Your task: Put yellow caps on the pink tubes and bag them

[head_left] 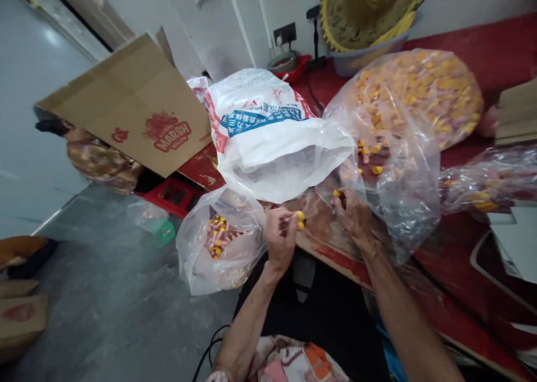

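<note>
My left hand (282, 235) is closed around small yellow-ended pieces (300, 220), whose bright ends stick out past the fingertips. How many it holds is hard to make out. To the right, my right hand (353, 217) pinches another yellow-ended piece (337, 193) over the table edge. Just beyond that hand, a large clear bag (413, 197) lies with its mouth toward me, full of pink pieces with yellow ends (423, 97). Left of my left hand hangs an open clear bag (191, 264) with a heap of similar pieces (220, 236) inside.
A white printed sack (268, 152) lies open-mouthed on the red table (453, 259). Behind the left bag stands a cardboard box (138, 102). A straw hat (371, 13) rests in a basin (364, 57) at the back. Another person (94, 155) is partly hidden behind the box.
</note>
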Available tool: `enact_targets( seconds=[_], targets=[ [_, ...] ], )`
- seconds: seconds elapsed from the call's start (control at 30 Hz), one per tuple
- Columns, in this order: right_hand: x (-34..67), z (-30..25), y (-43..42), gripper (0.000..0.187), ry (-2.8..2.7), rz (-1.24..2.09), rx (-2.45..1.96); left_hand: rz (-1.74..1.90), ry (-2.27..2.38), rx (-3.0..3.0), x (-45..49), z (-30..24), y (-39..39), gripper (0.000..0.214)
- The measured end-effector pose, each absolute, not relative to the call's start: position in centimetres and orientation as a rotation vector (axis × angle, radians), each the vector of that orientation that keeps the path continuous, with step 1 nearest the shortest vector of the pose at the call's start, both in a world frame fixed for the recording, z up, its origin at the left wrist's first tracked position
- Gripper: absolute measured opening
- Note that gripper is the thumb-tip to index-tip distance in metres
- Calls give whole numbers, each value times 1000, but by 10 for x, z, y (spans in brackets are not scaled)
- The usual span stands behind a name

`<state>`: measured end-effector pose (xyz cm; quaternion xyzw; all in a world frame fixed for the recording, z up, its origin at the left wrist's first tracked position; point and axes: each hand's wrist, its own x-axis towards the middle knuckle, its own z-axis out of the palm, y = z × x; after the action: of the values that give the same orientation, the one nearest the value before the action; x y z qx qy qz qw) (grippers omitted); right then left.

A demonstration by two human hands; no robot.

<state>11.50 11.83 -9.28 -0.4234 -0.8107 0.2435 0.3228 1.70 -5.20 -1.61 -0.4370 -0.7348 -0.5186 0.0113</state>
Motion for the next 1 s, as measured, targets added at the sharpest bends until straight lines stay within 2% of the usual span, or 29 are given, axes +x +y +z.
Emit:
enact_targets(
  seconds=[0.17,0.27,0.37,0.5,0.7,0.83,1.0],
  targets=[
    [117,-94,119,37,-2145,612,-1094,-1527,-2059,-680,-28,11,-109,22],
    [119,-93,120,38,-2152,597,-1075,-1550,-2168,-315,-72,3,-138,19],
    [119,-93,119,38,-2149,579,-1055,-1430,-2265,-218,-98,-9,-157,16],
    [121,-94,119,41,-2144,567,-1040,-1246,-2182,-473,-78,-13,-153,14],
    [122,-95,120,49,-2135,590,-1072,-1229,-2154,-1373,-24,-44,-78,24],
    [120,-87,117,49,-2091,693,-1081,-1063,-2358,-1344,-19,-74,-40,21],
    [102,-72,107,46,-1914,821,-1071,-984,-2366,-1393,-21,-80,-38,18]
  ],
)
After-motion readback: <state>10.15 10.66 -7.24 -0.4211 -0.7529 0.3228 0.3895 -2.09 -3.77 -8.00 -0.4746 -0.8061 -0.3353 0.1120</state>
